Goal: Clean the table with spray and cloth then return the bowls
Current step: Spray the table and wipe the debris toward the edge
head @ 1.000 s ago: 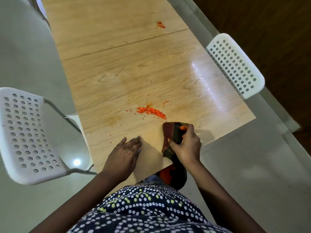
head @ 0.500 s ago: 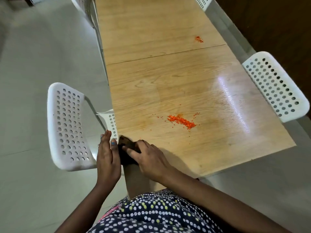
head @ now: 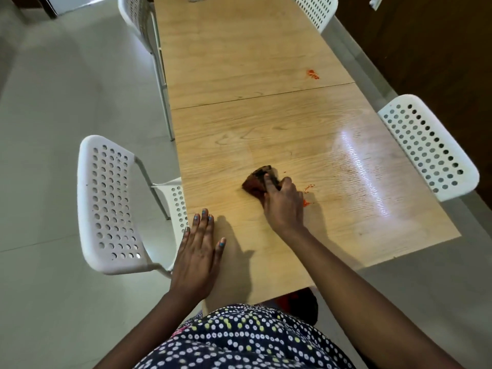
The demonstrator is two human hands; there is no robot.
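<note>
The right hand [head: 283,206] grips a dark cloth [head: 256,182] pressed on the table [head: 266,123], beside orange crumbs [head: 307,194]. The left hand [head: 198,255] lies flat, fingers straight, at the table's near left edge.

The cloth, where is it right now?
In the head view, the cloth lies on the table near its middle, under the right hand, with orange crumbs just to its right.

Right hand [head: 283,206] gripping cloth [head: 257,182] on table [head: 266,123]
</note>
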